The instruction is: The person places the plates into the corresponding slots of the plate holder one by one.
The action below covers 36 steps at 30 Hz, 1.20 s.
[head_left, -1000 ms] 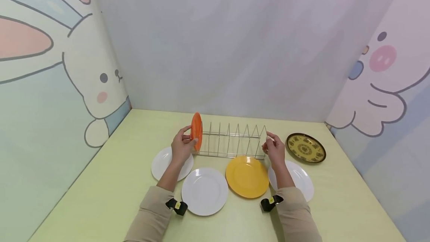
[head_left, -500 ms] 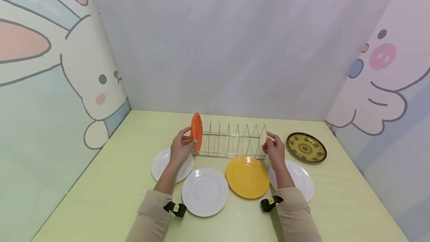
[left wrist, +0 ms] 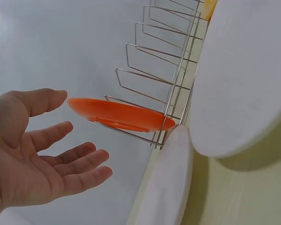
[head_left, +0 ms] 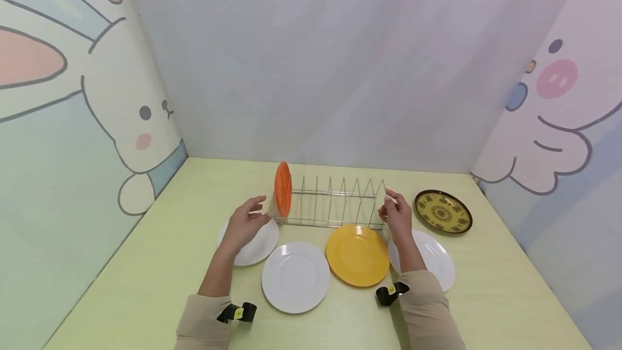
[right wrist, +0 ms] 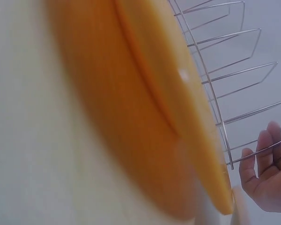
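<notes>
An orange plate [head_left: 283, 189] stands upright in the leftmost slot of a wire dish rack [head_left: 335, 209]. Just left of it my left hand [head_left: 245, 226] is held away from the plate, over a white plate [head_left: 259, 247]. In the left wrist view the fingers of that hand [left wrist: 47, 154] are spread, with a gap between them and the orange plate [left wrist: 122, 115]. At the rack's right end my right hand [head_left: 397, 216] holds the end wire; in the right wrist view its fingers [right wrist: 266, 159] curl at that wire.
In front of the rack lie a second white plate [head_left: 295, 277] and a yellow plate [head_left: 357, 256]. Another white plate [head_left: 432, 258] is partly under the right forearm. A dark-rimmed patterned plate [head_left: 443, 211] lies at the right. A wall [head_left: 311, 69] rises behind the table.
My left hand has let go of the orange plate and drawn back toward the left and front. The orange plate stays upright in the rack. My right hand keeps its place.
</notes>
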Available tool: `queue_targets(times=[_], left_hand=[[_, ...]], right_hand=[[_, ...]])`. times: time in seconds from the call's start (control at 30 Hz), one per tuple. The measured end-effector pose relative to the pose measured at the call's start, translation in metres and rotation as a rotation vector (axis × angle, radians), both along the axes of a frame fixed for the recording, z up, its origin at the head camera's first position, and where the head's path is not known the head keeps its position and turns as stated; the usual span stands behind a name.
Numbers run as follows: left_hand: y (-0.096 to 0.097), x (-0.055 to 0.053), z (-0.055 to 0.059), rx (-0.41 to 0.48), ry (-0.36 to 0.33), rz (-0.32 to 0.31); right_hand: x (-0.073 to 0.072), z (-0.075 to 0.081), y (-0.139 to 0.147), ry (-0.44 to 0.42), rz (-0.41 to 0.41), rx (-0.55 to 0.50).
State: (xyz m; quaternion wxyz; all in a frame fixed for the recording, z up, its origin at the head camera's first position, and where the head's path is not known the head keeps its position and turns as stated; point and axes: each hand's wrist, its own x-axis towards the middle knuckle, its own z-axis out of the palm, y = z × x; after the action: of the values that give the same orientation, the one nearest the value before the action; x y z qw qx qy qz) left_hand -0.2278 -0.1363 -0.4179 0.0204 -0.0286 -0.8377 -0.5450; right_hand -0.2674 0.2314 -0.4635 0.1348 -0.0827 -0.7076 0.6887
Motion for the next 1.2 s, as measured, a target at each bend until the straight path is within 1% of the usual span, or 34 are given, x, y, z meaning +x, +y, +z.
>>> queue_targets(times=[0.2,0.37,0.47,0.57,0.73,0.93,1.0,1.2], left_hand=[[-0.018,0.014,0.007,-0.037,-0.012,0.032],[-0.033,0.024,0.009,-0.048,-0.017,0.071],[-0.041,0.028,0.009,-0.058,-0.040,0.089],[-0.049,0.030,0.004,-0.097,-0.080,0.090],[-0.065,0.029,-0.005,-0.155,-0.138,0.070],[-0.085,0.023,-0.014,-0.158,-0.196,0.054],[-0.091,0.021,-0.017,-0.145,-0.210,0.045],[-0.105,0.015,-0.027,-0.058,-0.272,0.018]], right_hand=[[0.000,0.001,-0.001,-0.001,-0.001,0.008],[-0.001,0.000,-0.004,0.001,0.013,0.008],[-0.002,0.000,-0.004,-0.001,0.016,0.003],[-0.002,0.000,-0.003,-0.006,0.007,0.006],[0.000,-0.001,-0.003,-0.007,0.004,-0.002],[0.001,-0.001,-0.003,0.006,-0.002,-0.009],[0.001,-0.001,-0.003,0.008,-0.004,-0.010],[0.001,0.000,-0.001,0.002,0.000,-0.007]])
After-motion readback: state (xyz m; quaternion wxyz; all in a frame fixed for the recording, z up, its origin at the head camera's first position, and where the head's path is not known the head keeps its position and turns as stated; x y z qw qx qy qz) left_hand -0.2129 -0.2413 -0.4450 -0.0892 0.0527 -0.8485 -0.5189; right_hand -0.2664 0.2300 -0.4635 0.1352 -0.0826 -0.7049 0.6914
